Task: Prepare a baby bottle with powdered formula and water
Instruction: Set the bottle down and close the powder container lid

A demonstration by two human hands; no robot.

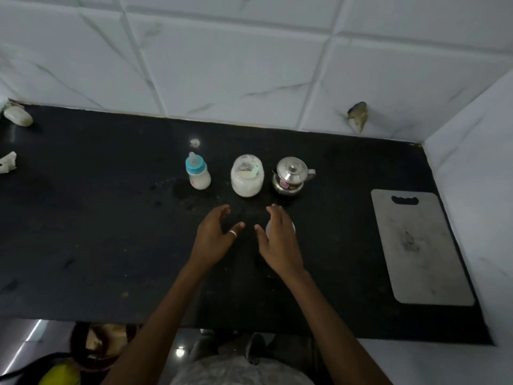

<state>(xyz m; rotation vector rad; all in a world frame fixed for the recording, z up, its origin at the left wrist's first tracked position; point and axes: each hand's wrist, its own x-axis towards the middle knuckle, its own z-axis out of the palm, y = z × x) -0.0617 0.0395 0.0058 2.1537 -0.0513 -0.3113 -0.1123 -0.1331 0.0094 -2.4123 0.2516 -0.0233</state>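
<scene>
The left hand [213,234] and right hand [277,240] hover over the black stone counter [111,232], fingers spread and empty, the right above a round white lid [268,229]. Beyond, the capped blue-collared plastic baby bottle [198,176] looks milky. The glass powder jar [247,177] stands open beside a steel pot [290,176]. Only closing up seems left.

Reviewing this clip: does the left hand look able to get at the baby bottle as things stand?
Probably yes: the left hand is open and empty, and the baby bottle stands upright just beyond it, with only bare countertop between them.
</scene>
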